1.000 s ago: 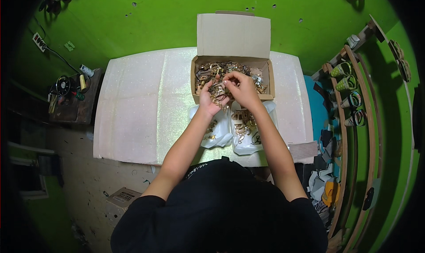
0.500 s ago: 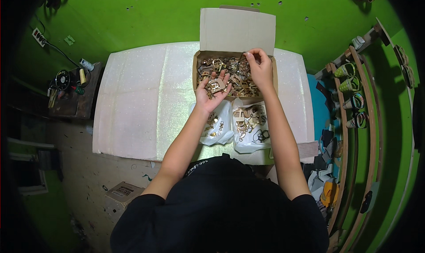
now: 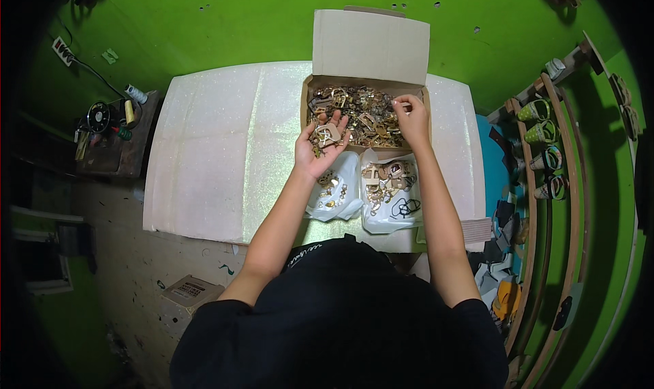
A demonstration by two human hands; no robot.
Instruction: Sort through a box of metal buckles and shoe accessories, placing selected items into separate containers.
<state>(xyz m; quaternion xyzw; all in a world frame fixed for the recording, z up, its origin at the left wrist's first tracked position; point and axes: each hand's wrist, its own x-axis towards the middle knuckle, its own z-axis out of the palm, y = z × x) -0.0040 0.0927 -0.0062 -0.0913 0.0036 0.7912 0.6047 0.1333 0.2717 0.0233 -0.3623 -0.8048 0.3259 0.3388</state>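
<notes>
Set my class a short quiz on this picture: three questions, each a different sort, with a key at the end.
1. True or false: the cardboard box has its lid raised.
2. Which hand lies palm up, cradling buckles? A) right; B) left; C) neither.
3. Fill in the colour: the wall beyond the cardboard box is ____.

Key: 1. True. 2. B, the left hand. 3. Green.

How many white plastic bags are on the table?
2. The left bag lies beside the left forearm; the right bag lies beside the right forearm. Both are nearer the body than the cardboard box. Others may be hidden.
</notes>
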